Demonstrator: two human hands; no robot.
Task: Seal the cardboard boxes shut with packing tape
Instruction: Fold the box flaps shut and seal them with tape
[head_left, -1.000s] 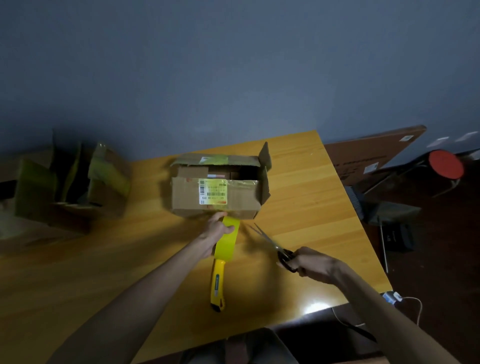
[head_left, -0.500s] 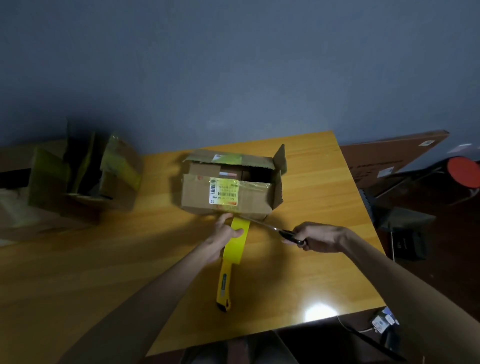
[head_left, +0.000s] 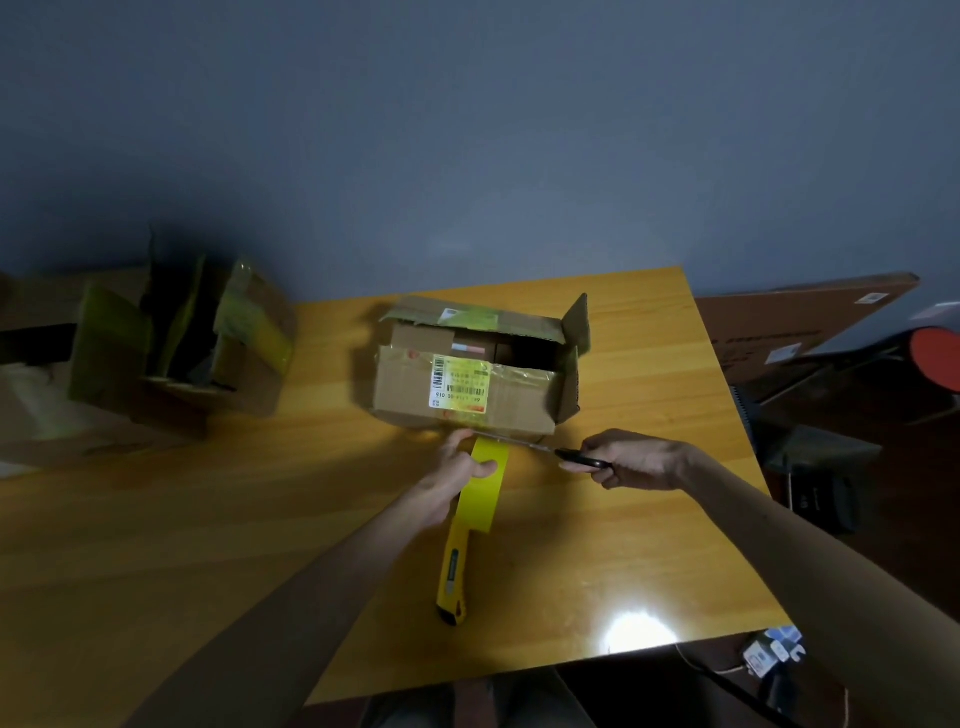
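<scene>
A cardboard box (head_left: 467, 395) with a yellow shipping label sits mid-table, its top flaps partly raised and the right flap upright. My left hand (head_left: 457, 475) grips a roll of yellow packing tape (head_left: 485, 486) just in front of the box, with a strip running up to the box's lower front edge. My right hand (head_left: 631, 460) holds black-handled scissors (head_left: 524, 444), whose blades lie across the strip where it meets the box.
A yellow utility knife (head_left: 453, 579) lies on the wooden table (head_left: 208, 519) near me, partly under the tape. A second open box (head_left: 176, 343) with yellow tape stands at the left. A flat cardboard sheet (head_left: 800, 322) and a red stool (head_left: 935, 358) are off the table's right side.
My right hand has brought the scissors from the right up to the tape strip at the box's front edge. My left hand keeps its hold on the roll.
</scene>
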